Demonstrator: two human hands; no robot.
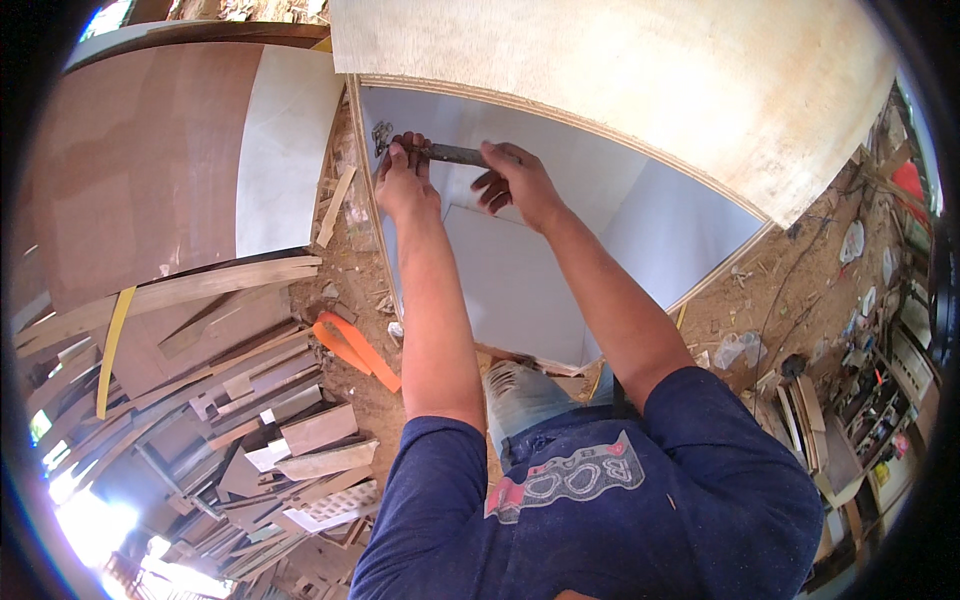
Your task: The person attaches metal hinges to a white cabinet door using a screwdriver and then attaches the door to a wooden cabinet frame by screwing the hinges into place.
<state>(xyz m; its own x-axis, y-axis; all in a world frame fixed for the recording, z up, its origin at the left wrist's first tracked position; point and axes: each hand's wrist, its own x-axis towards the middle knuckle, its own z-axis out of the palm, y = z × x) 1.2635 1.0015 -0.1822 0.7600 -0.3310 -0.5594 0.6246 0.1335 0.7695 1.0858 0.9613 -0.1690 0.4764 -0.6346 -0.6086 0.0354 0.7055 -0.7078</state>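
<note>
Near the top centre, the left hand point(405, 180) is curled shut against a metal hinge point(383, 135) on the cabinet's plywood side point(372, 215) — the right hand point(515, 182) grips a dark screwdriver point(455, 154) just beside it, pointing at the hinge.

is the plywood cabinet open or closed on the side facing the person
Open. The plywood cabinet shows its pale inner panels, and both the left hand and right hand reach inside, holding a dark tool.
</note>
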